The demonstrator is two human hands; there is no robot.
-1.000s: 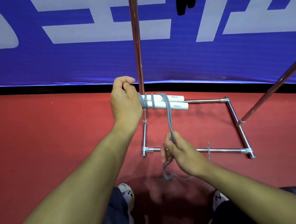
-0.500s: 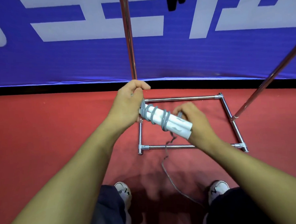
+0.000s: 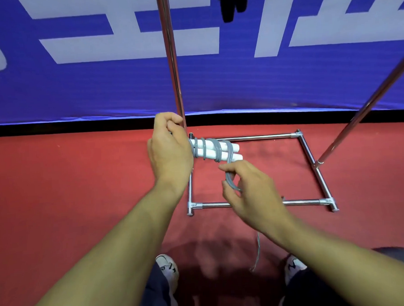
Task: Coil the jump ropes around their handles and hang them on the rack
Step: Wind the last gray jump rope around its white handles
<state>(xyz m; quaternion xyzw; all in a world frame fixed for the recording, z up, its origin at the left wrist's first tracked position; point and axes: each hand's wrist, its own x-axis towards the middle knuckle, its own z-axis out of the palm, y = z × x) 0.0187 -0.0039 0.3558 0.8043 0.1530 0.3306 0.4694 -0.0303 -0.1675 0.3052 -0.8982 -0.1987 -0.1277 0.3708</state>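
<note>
Left hand (image 3: 170,152) clenched round the handles (image 3: 216,151), long axis pointing right; right hand (image 3: 247,192), just below their free ends, pinching the rope (image 3: 230,177) for the next turn

Head-worn, downward, close over hands (image 3: 211,171)

Two white handles (image 3: 216,151), one grey rope (image 3: 230,172), one chrome rack (image 3: 311,156), two hands (image 3: 170,152), two shoes (image 3: 167,268)
</note>
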